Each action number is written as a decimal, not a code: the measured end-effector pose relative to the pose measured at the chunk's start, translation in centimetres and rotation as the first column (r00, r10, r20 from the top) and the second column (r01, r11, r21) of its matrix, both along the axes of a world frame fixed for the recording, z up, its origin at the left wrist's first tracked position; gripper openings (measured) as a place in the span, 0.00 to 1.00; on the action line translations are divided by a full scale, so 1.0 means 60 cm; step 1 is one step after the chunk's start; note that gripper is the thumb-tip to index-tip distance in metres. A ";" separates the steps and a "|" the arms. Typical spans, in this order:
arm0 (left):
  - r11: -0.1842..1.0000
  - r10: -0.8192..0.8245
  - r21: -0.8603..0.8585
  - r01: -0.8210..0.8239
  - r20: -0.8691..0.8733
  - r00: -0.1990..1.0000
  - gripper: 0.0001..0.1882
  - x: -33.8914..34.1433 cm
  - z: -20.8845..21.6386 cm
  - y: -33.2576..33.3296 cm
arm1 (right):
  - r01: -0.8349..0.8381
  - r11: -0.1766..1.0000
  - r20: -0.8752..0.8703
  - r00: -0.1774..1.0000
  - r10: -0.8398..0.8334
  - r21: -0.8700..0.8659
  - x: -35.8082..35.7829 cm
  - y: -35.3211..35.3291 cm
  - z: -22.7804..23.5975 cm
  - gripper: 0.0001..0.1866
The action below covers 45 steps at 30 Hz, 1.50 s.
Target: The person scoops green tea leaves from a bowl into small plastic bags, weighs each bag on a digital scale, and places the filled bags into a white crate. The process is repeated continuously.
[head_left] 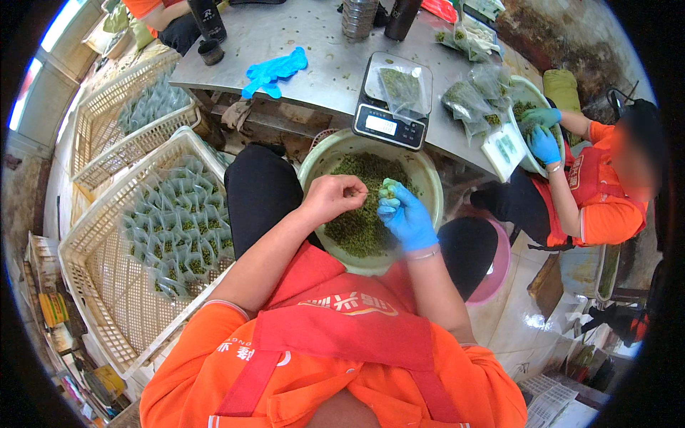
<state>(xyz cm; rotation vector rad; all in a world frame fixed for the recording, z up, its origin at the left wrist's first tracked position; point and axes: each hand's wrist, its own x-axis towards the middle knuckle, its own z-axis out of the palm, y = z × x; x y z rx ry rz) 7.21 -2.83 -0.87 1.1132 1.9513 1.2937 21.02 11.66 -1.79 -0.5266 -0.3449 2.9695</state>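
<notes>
A pale green basin sits between my knees, holding a heap of small green peppercorn-like berries. Over the heap, my bare left hand has thumb and fingertips pinched together; whatever is between them is too small to make out. Facing it a short gap away, my right hand wears a blue glove with green-stained fingertips. Its fingers are curled in, and their contents are hidden. Just beyond the basin, a digital scale stands at the table edge with a clear bag of green berries on its pan.
Filled bags lie on the metal table, near a blue glove and dark bottles. Crates of upright bags stand left. A co-worker handles another basin at right; a pink tub is beside my knee.
</notes>
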 end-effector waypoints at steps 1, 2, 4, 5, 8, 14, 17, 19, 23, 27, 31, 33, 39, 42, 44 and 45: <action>1.000 -0.002 0.006 0.002 -0.010 1.000 0.08 0.000 0.003 -0.001 | -0.007 1.000 -0.008 1.000 0.007 -0.011 0.001 0.001 -0.004 0.11; 1.000 -0.005 0.012 0.005 -0.020 1.000 0.08 0.000 0.004 -0.001 | -0.013 1.000 -0.016 1.000 0.013 -0.022 0.002 0.002 -0.006 0.11; 1.000 -0.002 0.013 -0.001 0.218 0.976 0.07 0.000 -0.006 0.003 | 0.004 0.999 -0.037 0.999 -0.006 -0.049 0.003 0.004 -0.006 0.12; 1.000 0.000 0.011 -0.004 0.334 0.942 0.07 0.000 -0.010 0.003 | 0.012 0.998 -0.047 0.999 -0.015 -0.065 0.003 0.003 -0.005 0.13; 0.999 -0.039 0.020 0.034 0.630 0.775 0.07 -0.013 -0.002 -0.003 | -0.122 0.825 0.242 0.970 -0.018 0.551 -0.004 0.003 0.034 0.14; 0.997 -0.079 0.031 0.074 0.573 0.816 0.08 -0.013 -0.012 -0.005 | -0.310 0.453 0.323 0.945 0.051 0.836 -0.016 -0.004 0.056 0.13; 0.996 -0.064 0.084 0.020 0.574 0.816 0.10 -0.004 0.014 -0.002 | -0.215 0.506 0.268 0.963 -0.033 0.835 -0.022 -0.006 0.063 0.09; 0.995 -0.078 0.099 0.025 0.578 0.812 0.11 0.003 0.014 0.000 | -0.163 0.593 0.263 0.961 -0.085 0.788 -0.027 -0.001 0.065 0.09; 0.994 -0.108 0.051 0.097 0.618 0.779 0.11 -0.002 -0.001 -0.001 | -0.084 0.685 0.235 0.963 -0.131 0.724 -0.031 0.004 0.067 0.08; 0.991 -0.084 0.133 -0.002 0.634 0.769 0.18 0.008 0.007 -0.001 | -0.065 0.739 0.249 0.958 -0.141 0.670 -0.028 0.003 0.066 0.09; 0.983 -0.116 0.185 -0.008 0.645 0.756 0.15 0.014 0.012 0.002 | -0.069 0.749 0.245 0.961 -0.127 0.659 -0.026 -0.001 0.056 0.09; 0.990 -0.124 0.126 0.061 0.585 0.801 0.13 0.008 0.005 -0.001 | -0.039 0.778 0.242 0.959 -0.147 0.628 -0.026 -0.001 0.053 0.08; 0.989 -0.146 0.094 0.113 0.579 0.802 0.11 0.010 0.003 -0.010 | 0.139 0.889 0.203 0.947 -0.248 0.436 -0.019 0.001 0.037 0.08; 0.986 -0.167 0.107 0.129 0.597 0.785 0.10 0.011 0.012 -0.016 | 0.268 0.873 0.123 0.931 -0.344 0.408 -0.012 0.046 0.014 0.09; 0.986 -0.165 0.087 0.141 0.601 0.782 0.10 0.011 0.009 -0.015 | 0.338 0.815 0.091 0.900 -0.426 0.470 -0.024 0.042 0.048 0.10; 0.987 -0.158 0.083 0.135 0.606 0.780 0.10 0.011 0.007 -0.013 | 0.371 0.783 0.074 0.882 -0.465 0.500 -0.031 0.038 0.062 0.10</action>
